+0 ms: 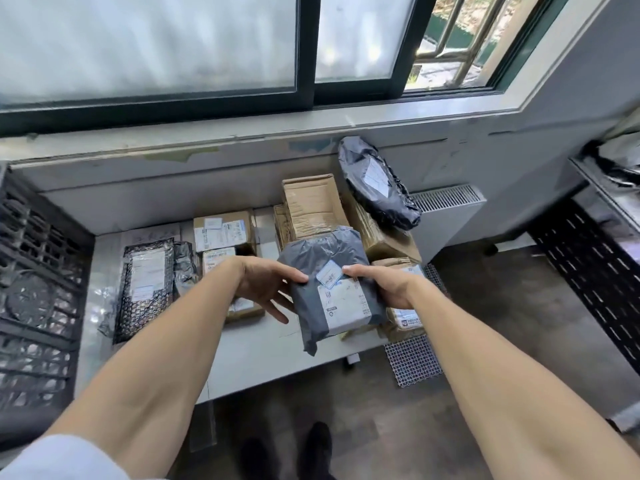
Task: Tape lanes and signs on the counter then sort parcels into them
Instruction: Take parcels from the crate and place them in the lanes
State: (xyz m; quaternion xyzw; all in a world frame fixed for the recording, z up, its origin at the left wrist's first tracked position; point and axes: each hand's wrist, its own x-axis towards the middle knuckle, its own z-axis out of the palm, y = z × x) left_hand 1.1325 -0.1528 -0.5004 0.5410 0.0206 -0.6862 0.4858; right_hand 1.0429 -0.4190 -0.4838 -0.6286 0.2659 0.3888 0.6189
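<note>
Fingers of the left hand and right hand pinch the grey parcel by both edges, held above the worktop, label up, probably to read its lane; cardboard boxes wait behind.

head cam | wide-angle | faces forward-down | close above counter | single view

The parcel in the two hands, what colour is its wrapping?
The parcel is dark grey, with white labels; head view shows it.
</note>
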